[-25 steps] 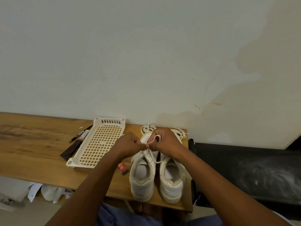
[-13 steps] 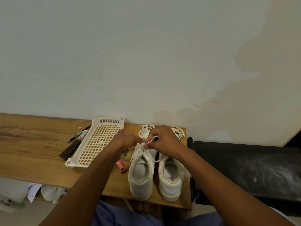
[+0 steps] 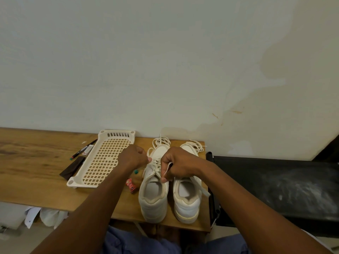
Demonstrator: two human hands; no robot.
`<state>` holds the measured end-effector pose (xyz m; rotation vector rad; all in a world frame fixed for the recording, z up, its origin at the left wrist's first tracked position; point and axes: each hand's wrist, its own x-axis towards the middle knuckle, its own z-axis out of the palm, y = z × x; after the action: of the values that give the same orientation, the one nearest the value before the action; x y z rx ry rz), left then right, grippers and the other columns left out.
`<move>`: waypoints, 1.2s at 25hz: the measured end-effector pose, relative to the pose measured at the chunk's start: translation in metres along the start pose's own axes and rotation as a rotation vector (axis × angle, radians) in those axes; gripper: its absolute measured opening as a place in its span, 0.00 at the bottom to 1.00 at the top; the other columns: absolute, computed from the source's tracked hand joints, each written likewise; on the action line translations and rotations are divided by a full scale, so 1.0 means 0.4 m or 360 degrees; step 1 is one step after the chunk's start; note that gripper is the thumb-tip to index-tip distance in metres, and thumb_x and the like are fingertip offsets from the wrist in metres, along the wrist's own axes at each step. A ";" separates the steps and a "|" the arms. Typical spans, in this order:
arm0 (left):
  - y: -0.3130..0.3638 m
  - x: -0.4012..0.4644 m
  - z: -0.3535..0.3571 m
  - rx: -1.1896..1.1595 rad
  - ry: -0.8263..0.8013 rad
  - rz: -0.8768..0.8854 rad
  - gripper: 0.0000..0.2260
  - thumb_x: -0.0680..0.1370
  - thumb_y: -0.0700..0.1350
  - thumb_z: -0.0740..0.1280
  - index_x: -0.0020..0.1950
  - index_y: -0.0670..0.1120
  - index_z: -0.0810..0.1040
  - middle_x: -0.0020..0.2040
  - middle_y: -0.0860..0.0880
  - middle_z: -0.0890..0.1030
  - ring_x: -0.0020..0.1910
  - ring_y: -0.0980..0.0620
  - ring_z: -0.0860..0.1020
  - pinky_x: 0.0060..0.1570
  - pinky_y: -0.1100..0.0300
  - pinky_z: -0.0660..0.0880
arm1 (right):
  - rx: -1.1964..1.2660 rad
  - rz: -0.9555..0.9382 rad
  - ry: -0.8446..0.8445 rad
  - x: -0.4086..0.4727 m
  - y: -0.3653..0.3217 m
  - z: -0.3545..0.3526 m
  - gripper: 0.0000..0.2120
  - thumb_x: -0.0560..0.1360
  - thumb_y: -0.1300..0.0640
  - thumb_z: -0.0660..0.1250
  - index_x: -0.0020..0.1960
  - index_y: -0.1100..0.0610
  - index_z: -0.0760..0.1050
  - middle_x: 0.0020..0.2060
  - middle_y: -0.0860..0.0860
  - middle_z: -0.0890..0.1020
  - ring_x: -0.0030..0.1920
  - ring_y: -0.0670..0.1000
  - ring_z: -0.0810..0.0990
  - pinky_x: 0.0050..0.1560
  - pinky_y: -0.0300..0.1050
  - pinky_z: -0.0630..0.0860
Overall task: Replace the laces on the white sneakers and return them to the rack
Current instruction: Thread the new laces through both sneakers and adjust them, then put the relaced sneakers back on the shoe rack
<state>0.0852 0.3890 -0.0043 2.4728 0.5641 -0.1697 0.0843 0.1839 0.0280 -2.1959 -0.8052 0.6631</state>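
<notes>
Left sneaker [image 3: 153, 187]: stands on the wooden surface [image 3: 36, 173], heel toward the near edge, toe toward the wall; a white lace [image 3: 155, 166] crosses its eyelets, so lacing on this shoe looks well under way but not tied off.
Right sneaker [image 3: 187, 195]: touching or just beside the left one, on its right; its eyelets are hidden behind the right hand, so I cannot tell how far it is laced. A flat lace end trails off its right side.
Left hand [image 3: 133, 158]: fingers curled, pinching a strand of lace at the far left side of the left sneaker's eyelet row.
Right hand [image 3: 178, 165]: fingers curled round the other lace end, which shows as a flat strip sticking out of the fist, above the tongue of the left sneaker.
Loose laces [image 3: 161, 142]: coiled on the surface at the far end, by the toes of both shoes; whether these are old or spare I cannot tell.
Rack [image 3: 102, 160]: the cream lattice tray lies flat to the left of the shoes, holding nothing.
Done, as judged: most of the left sneaker's threading.
Left, as judged: snugging and tying this lace, checking or lacing the right sneaker, then setting both on the rack.
Clutter: a marker [image 3: 84, 149], a dark strip [image 3: 72, 166] and a small red packet [image 3: 131, 185] lie near the rack.
</notes>
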 end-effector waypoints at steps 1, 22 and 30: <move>0.001 -0.003 0.006 0.0064 0.0058 0.0046 0.14 0.72 0.50 0.78 0.32 0.48 0.77 0.33 0.52 0.80 0.35 0.52 0.77 0.41 0.58 0.73 | -0.0021 -0.0001 -0.0036 0.002 0.001 0.002 0.08 0.70 0.62 0.81 0.37 0.52 0.84 0.39 0.52 0.87 0.43 0.52 0.87 0.52 0.55 0.85; 0.061 -0.441 0.015 0.1275 -0.0056 0.0611 0.25 0.73 0.66 0.68 0.65 0.53 0.75 0.61 0.49 0.80 0.60 0.47 0.79 0.56 0.52 0.75 | -0.1000 0.0656 0.0354 -0.252 -0.075 0.211 0.19 0.79 0.53 0.71 0.68 0.57 0.76 0.62 0.56 0.81 0.61 0.58 0.81 0.57 0.53 0.79; 0.051 -0.465 0.053 0.1114 -0.0077 0.0592 0.19 0.78 0.55 0.70 0.66 0.49 0.75 0.65 0.47 0.79 0.64 0.47 0.78 0.60 0.55 0.74 | -0.0674 0.0664 0.0495 -0.285 -0.094 0.227 0.11 0.82 0.62 0.62 0.63 0.62 0.77 0.60 0.62 0.81 0.60 0.63 0.80 0.58 0.56 0.77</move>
<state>-0.0735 0.2953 0.0344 3.1816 -0.0052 -0.3186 -0.0648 0.1642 0.0238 -2.8037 -0.3445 0.3421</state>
